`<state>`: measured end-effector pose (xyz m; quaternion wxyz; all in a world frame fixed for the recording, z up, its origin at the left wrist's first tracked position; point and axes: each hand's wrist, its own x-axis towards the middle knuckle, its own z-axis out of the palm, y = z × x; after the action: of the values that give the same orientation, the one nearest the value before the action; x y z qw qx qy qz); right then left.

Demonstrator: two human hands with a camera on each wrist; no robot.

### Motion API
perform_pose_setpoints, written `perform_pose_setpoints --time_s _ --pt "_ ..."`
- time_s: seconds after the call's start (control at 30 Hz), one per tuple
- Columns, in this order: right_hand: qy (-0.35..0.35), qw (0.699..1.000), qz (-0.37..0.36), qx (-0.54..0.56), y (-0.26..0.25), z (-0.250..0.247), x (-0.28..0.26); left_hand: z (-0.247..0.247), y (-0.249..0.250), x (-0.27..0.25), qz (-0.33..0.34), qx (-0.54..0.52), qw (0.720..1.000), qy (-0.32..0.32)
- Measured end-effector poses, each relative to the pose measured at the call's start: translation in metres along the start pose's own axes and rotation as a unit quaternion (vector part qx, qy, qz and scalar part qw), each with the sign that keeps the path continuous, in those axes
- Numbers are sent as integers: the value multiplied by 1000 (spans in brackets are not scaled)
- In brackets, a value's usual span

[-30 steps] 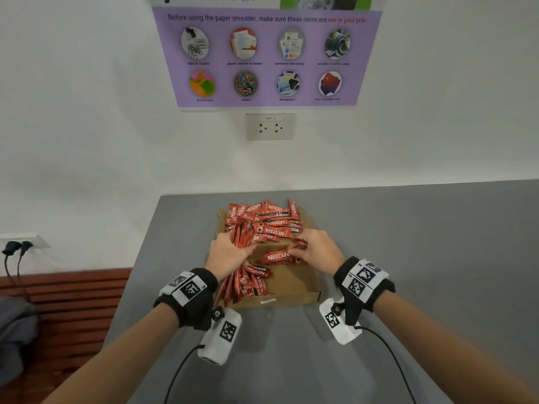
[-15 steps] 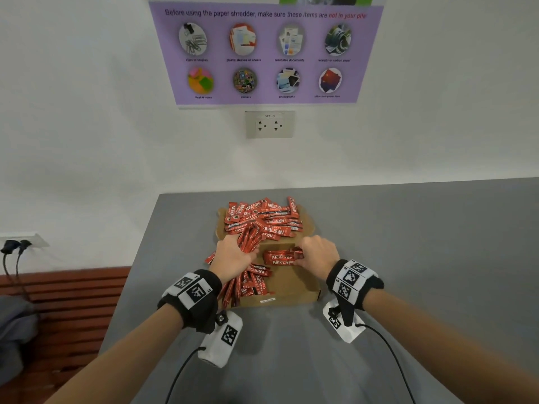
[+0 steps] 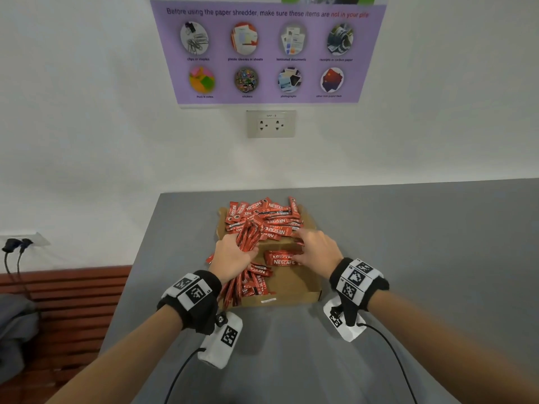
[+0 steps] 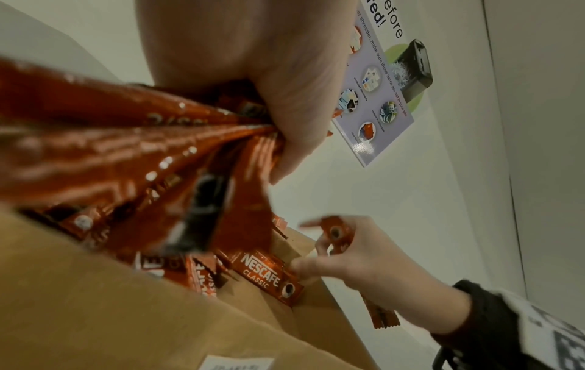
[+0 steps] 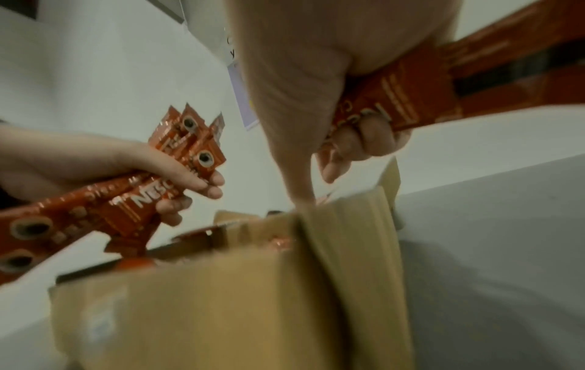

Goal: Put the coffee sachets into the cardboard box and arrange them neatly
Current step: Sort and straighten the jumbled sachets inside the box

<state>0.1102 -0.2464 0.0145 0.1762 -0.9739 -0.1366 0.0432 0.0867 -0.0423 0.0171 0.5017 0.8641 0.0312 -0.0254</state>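
Note:
A brown cardboard box (image 3: 291,295) sits on the grey table (image 3: 408,258), filled at its far end with a loose heap of red coffee sachets (image 3: 265,220). My left hand (image 3: 233,258) grips a bundle of sachets (image 4: 142,155) over the box's left side. A couple of sachets (image 3: 281,258) lie flat in the box's middle. My right hand (image 3: 315,246) hovers above them, its fingers curled round a sachet (image 5: 408,100), thumb pointing down at the box's right wall (image 5: 341,237).
White walls stand behind and left of the table, with a purple poster (image 3: 268,51) and a socket (image 3: 271,123). A red slatted bench (image 3: 67,298) lies lower left. Wrist-camera cables (image 3: 390,354) trail over the table's near side.
My right hand left the flat sachets in the box's middle and reached forward to the heap, taking hold of a sachet. The left hand kept its bundle and shifted slightly.

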Motion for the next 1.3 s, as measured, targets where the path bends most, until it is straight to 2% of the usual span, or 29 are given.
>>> perform_pose_setpoints --time_s 0.07,0.17,0.27,0.5,0.63,0.83,0.93,1.07,1.2,1.3 --pt "-33 995 -16 90 -11 -8 -1 -1 5 -2 7 -29 1000 3" --pt "-105 976 -46 185 -26 -8 0 1 17 -5 35 -64 996 -42" --pt "-96 971 -60 212 -34 -6 3 1 26 -8 57 -78 992 -87" --pt "-145 957 -49 247 -28 -18 -6 -11 20 -7 43 -87 994 -50" --pt "-140 959 -61 240 -28 -10 -4 -7 21 -8 48 -86 990 -100" --pt "-144 947 -77 277 -30 -7 -1 2 28 -11 64 -79 993 -59" --pt "-123 943 -89 296 -25 -12 -8 -4 26 -10 40 -80 996 -26" --pt "-60 963 -57 256 -8 -17 -14 -17 16 -4 -7 -115 992 41" --pt "52 964 -34 258 0 -21 -14 -21 13 -4 -17 -112 993 27" --pt "23 965 -70 253 -9 -27 -13 -17 18 -6 -2 -96 995 3"
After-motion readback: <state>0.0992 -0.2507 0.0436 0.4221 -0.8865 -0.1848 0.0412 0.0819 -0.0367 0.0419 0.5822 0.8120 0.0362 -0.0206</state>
